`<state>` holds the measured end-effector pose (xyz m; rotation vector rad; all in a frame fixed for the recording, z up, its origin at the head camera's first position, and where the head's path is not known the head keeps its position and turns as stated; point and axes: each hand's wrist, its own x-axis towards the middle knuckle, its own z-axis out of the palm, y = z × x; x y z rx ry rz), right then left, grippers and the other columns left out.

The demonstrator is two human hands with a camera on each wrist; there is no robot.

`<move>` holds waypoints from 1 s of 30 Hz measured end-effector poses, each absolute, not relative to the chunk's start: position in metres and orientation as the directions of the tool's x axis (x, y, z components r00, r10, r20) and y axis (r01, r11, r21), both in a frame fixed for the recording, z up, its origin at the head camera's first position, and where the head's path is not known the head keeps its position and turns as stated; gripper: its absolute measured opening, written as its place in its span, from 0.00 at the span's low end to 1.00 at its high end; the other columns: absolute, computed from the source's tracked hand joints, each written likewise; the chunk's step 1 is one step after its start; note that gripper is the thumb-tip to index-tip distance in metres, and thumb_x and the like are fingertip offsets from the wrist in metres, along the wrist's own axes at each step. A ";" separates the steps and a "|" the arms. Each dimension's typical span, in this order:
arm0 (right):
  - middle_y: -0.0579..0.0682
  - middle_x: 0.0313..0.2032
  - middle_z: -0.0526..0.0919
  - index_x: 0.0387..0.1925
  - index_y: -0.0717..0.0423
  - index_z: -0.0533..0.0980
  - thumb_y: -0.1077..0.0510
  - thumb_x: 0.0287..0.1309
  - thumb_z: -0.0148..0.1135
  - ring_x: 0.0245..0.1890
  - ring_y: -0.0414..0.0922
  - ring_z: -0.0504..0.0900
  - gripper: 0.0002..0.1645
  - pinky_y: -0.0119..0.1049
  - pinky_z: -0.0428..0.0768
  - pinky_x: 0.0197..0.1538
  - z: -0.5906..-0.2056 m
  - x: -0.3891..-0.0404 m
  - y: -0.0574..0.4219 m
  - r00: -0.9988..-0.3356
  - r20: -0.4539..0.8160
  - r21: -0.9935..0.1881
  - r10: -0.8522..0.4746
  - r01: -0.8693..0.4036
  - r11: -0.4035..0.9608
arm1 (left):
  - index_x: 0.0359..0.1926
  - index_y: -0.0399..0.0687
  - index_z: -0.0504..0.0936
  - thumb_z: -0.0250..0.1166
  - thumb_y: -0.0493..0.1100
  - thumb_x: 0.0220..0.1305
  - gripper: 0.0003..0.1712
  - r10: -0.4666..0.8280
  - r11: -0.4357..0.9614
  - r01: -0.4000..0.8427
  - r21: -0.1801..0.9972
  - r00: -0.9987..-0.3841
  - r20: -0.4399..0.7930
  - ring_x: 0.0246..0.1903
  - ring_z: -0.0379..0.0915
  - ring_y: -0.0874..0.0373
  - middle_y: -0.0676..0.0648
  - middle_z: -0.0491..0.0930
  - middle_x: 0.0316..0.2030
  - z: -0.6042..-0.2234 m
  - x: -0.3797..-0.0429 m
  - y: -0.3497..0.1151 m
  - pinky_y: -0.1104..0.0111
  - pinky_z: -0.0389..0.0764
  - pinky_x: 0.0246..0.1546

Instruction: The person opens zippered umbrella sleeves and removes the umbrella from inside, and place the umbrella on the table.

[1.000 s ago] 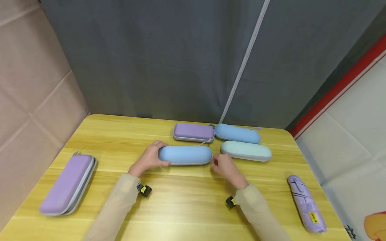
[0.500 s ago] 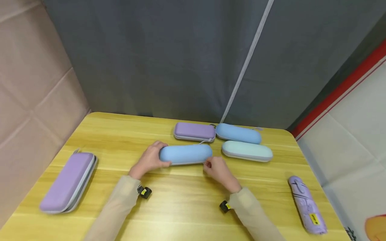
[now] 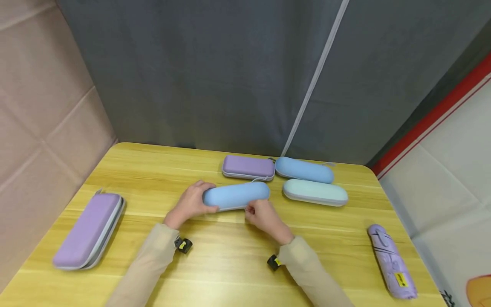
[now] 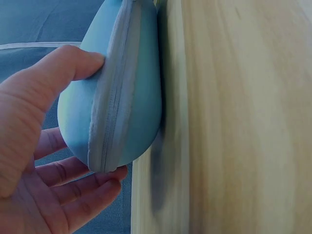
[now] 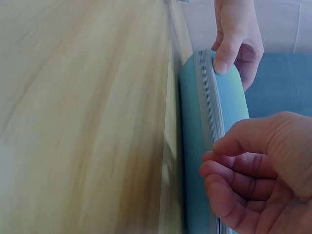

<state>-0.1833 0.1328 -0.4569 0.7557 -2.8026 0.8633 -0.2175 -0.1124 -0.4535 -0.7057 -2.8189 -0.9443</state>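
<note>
A blue, capsule-shaped zippered case [image 3: 235, 195] lies across the middle of the table. My left hand [image 3: 190, 201] grips its left end; in the left wrist view the thumb presses beside the zip [image 4: 113, 107] and the fingers reach under the rounded end. At the front side, toward the right end, my right hand [image 3: 265, 218] pinches at the zip with thumb and forefinger. The zipper pull is hidden by those fingertips. In the right wrist view, the zip's teeth run together beyond the pinch, and a dark line shows in the zip below the hand.
Behind lie a small purple case [image 3: 248, 166], another blue case [image 3: 304, 169] and a mint case [image 3: 315, 192]. A larger purple case [image 3: 89, 230] sits at the left, its zip side partly parted. A folded purple umbrella [image 3: 392, 261] lies at the right on the wooden table [image 3: 226, 273].
My right hand has slid left along the front of the blue case from its right end. The case's right end has turned slightly away; my left hand keeps its grip.
</note>
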 end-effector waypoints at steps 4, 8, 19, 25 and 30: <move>0.42 0.14 0.71 0.16 0.55 0.76 0.68 0.46 0.60 0.16 0.34 0.63 0.09 0.25 0.66 0.22 -0.455 -0.184 0.127 -0.868 0.233 -0.495 -0.438 -0.493 0.715 | 0.52 0.37 0.77 0.76 0.51 0.38 0.39 0.395 0.708 0.452 0.543 -0.890 0.227 0.44 0.74 0.45 0.41 0.77 0.45 -0.453 -0.216 -0.113 0.52 0.76 0.46; 0.43 0.14 0.72 0.17 0.56 0.76 0.68 0.47 0.60 0.16 0.34 0.64 0.09 0.26 0.66 0.22 -0.454 -0.183 0.124 -0.864 0.224 -0.496 -0.450 -0.499 0.711 | 0.51 0.38 0.78 0.77 0.52 0.37 0.39 0.386 0.720 0.438 0.538 -0.897 0.214 0.42 0.75 0.46 0.42 0.77 0.44 -0.453 -0.215 -0.112 0.53 0.77 0.45; 0.42 0.16 0.73 0.19 0.56 0.78 0.67 0.49 0.61 0.17 0.34 0.66 0.07 0.26 0.69 0.22 -0.453 -0.181 0.117 -0.857 0.210 -0.505 -0.471 -0.508 0.698 | 0.35 0.45 0.75 0.75 0.57 0.33 0.31 0.355 0.787 0.412 0.460 -0.911 0.208 0.26 0.69 0.55 0.47 0.72 0.28 -0.444 -0.197 -0.107 0.63 0.73 0.24; 0.43 0.17 0.74 0.20 0.56 0.78 0.67 0.50 0.61 0.17 0.33 0.67 0.07 0.25 0.70 0.23 -0.454 -0.179 0.112 -0.850 0.189 -0.522 -0.493 -0.512 0.682 | 0.34 0.43 0.72 0.75 0.59 0.34 0.32 0.302 0.845 0.333 0.419 -0.943 0.140 0.21 0.68 0.55 0.46 0.71 0.24 -0.438 -0.183 -0.100 0.65 0.70 0.18; 0.43 0.17 0.75 0.19 0.56 0.77 0.67 0.49 0.61 0.17 0.33 0.67 0.08 0.25 0.70 0.23 -0.453 -0.177 0.111 -0.841 0.215 -0.517 -0.497 -0.530 0.672 | 0.37 0.38 0.74 0.75 0.59 0.35 0.35 0.230 0.873 0.251 0.418 -0.968 0.101 0.19 0.70 0.53 0.43 0.74 0.22 -0.434 -0.171 -0.094 0.64 0.72 0.16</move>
